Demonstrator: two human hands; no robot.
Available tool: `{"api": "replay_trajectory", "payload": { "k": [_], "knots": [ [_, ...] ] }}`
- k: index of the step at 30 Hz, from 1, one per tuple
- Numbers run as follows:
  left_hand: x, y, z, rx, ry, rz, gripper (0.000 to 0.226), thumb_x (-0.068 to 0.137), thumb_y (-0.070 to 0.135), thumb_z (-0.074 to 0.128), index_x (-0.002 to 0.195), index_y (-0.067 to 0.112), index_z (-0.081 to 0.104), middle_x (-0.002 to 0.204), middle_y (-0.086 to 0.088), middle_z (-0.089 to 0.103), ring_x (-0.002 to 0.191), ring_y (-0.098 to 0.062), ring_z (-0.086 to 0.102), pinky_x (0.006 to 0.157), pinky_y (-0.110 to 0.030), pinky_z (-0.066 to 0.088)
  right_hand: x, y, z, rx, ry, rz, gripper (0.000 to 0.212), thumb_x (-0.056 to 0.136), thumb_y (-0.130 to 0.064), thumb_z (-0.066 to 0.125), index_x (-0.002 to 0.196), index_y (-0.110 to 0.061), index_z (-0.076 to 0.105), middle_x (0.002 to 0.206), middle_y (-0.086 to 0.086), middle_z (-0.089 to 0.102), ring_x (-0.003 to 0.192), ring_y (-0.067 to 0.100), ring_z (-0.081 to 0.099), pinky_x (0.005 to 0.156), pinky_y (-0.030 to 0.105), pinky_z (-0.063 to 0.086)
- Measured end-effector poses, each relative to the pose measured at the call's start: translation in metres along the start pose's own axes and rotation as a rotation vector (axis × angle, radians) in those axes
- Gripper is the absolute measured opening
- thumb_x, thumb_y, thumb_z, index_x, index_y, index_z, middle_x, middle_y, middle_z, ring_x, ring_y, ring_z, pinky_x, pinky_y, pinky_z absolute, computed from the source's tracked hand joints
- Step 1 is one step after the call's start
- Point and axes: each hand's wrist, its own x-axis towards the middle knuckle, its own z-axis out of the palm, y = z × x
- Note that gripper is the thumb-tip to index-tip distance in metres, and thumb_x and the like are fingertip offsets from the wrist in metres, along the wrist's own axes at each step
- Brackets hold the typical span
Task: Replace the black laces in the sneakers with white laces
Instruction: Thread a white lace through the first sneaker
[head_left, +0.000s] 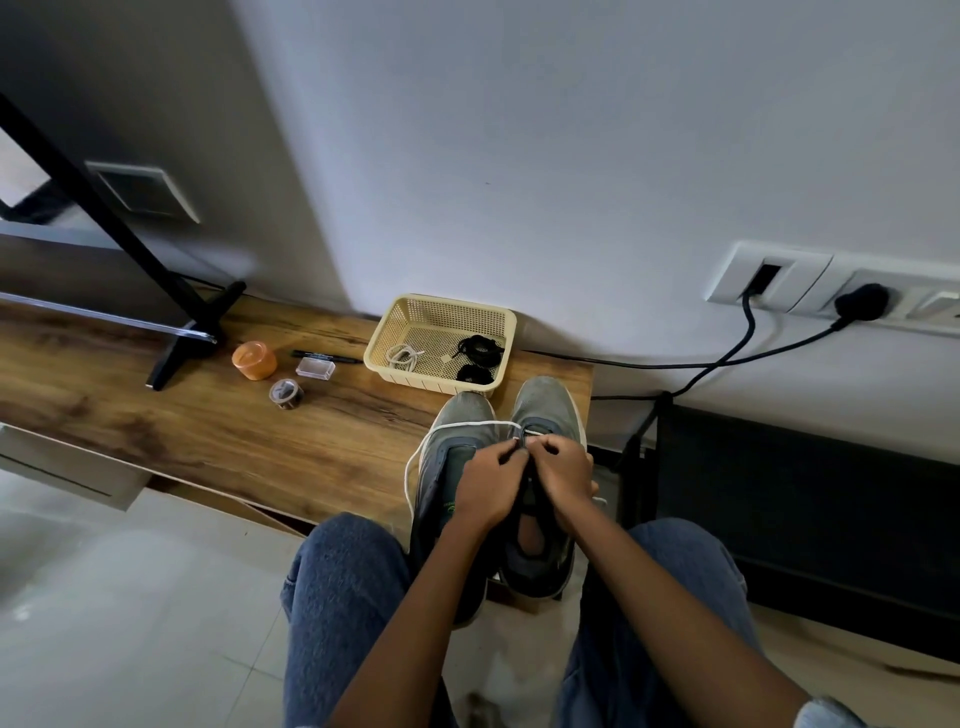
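Observation:
Two grey sneakers stand side by side at the right end of the wooden shelf (208, 431), toes toward the wall. The left sneaker (460, 415) has no lace showing. Over the right sneaker (545, 400) both my hands work at the eyelets. My left hand (491, 480) pinches the tip of a white lace (457, 427), which loops out to the left around the left sneaker. My right hand (563, 467) pinches the lace at the same spot. Behind the shoes, a beige basket (400, 325) holds a coiled white lace (402, 356) and two bundled black laces (480, 349).
An orange cup (254, 359), a tape roll (284, 392), a small clear box (315, 368) and a black pen (324, 356) lie left of the basket. A black stand foot (192, 338) is farther left. Black cables (727, 358) run from wall sockets on the right. My knees frame the shelf edge.

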Motion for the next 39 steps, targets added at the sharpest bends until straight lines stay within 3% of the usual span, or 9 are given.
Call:
{"api": "replay_trajectory", "payload": {
  "k": [2,6,11,17,23,26,31,35,39],
  "knots": [
    [0.005,0.003,-0.003,-0.037,0.091,-0.027,0.026,0.095,0.023,0.049,0.080,0.013,0.068,0.081,-0.005,0.066,0.082,-0.021,0.057,0.068,-0.030,0.039,-0.001,0.008,-0.002,-0.046,-0.021,-0.110,0.023,0.093,-0.025,0.051,0.098,-0.018,0.073,0.105,0.002,0.067,0.111,0.023,0.047,0.088,0.030,0.031],
    [0.012,0.005,-0.001,0.129,0.185,-0.014,0.022,0.095,0.025,0.054,0.106,0.020,0.073,0.104,0.001,0.072,0.098,-0.018,0.063,0.080,-0.027,0.045,-0.019,0.024,-0.002,-0.120,0.076,-0.350,0.024,0.091,-0.020,0.051,0.108,-0.018,0.068,0.109,-0.002,0.065,0.111,0.019,0.050,0.097,0.036,0.036],
    [0.013,0.008,0.008,0.212,0.266,-0.049,0.014,0.091,0.033,0.062,0.100,0.031,0.074,0.098,0.007,0.073,0.093,-0.014,0.065,0.076,-0.026,0.047,-0.051,0.041,0.010,-0.280,0.158,-0.495,0.044,0.090,-0.020,0.038,0.128,-0.009,0.057,0.130,0.005,0.057,0.127,0.024,0.046,0.109,0.043,0.032],
    [0.018,0.013,0.011,0.255,0.299,-0.003,0.016,0.092,0.026,0.059,0.095,0.017,0.071,0.092,0.002,0.071,0.088,-0.017,0.063,0.073,-0.026,0.044,-0.057,0.041,0.015,-0.412,0.258,-0.422,0.049,0.075,-0.002,0.069,0.122,-0.017,0.062,0.130,-0.002,0.058,0.107,0.017,0.035,0.085,0.042,0.038],
    [0.020,0.023,-0.006,-0.219,0.503,-0.056,0.009,0.093,0.016,0.056,0.091,0.008,0.060,0.077,0.000,0.067,0.070,-0.016,0.069,0.071,-0.034,0.056,-0.061,0.040,0.011,-0.430,0.215,-0.371,0.057,0.079,0.003,0.061,0.132,-0.019,0.054,0.142,-0.005,0.046,0.114,0.020,0.040,0.087,0.032,0.023],
    [0.017,0.032,-0.028,-0.374,0.752,-0.046,0.009,0.095,0.014,0.054,0.098,0.006,0.058,0.075,0.008,0.056,0.069,-0.010,0.060,0.065,-0.017,0.053,-0.060,0.039,0.009,-0.448,0.176,-0.351,0.060,0.084,0.003,0.053,0.139,-0.021,0.046,0.148,-0.008,0.037,0.119,0.016,0.032,0.086,0.028,0.015],
    [0.018,0.028,-0.063,-0.588,0.967,-0.023,0.007,0.094,0.012,0.049,0.100,0.010,0.052,0.093,-0.008,0.064,0.082,-0.024,0.064,0.074,-0.041,0.056,-0.060,0.037,0.006,-0.479,0.134,-0.327,0.060,0.087,-0.001,0.050,0.142,-0.023,0.042,0.151,-0.011,0.031,0.122,0.014,0.028,0.085,0.027,0.012],
    [0.003,0.026,-0.058,-0.258,0.756,0.021,0.030,0.094,0.013,0.052,0.124,0.010,0.048,0.115,-0.006,0.060,0.095,-0.017,0.057,0.071,-0.022,0.045,-0.061,0.036,0.008,-0.469,0.140,-0.325,0.058,0.088,0.000,0.048,0.140,-0.025,0.045,0.149,-0.012,0.033,0.120,0.014,0.028,0.086,0.028,0.014],
    [0.003,0.004,-0.027,0.453,0.609,0.311,0.037,0.086,0.014,0.065,0.122,0.018,0.060,0.126,-0.002,0.061,0.126,-0.026,0.045,0.108,-0.049,0.033,-0.061,0.037,0.010,-0.448,0.149,-0.340,0.055,0.085,-0.001,0.053,0.134,-0.027,0.051,0.143,-0.014,0.041,0.114,0.013,0.033,0.089,0.031,0.023]
  ]
}}
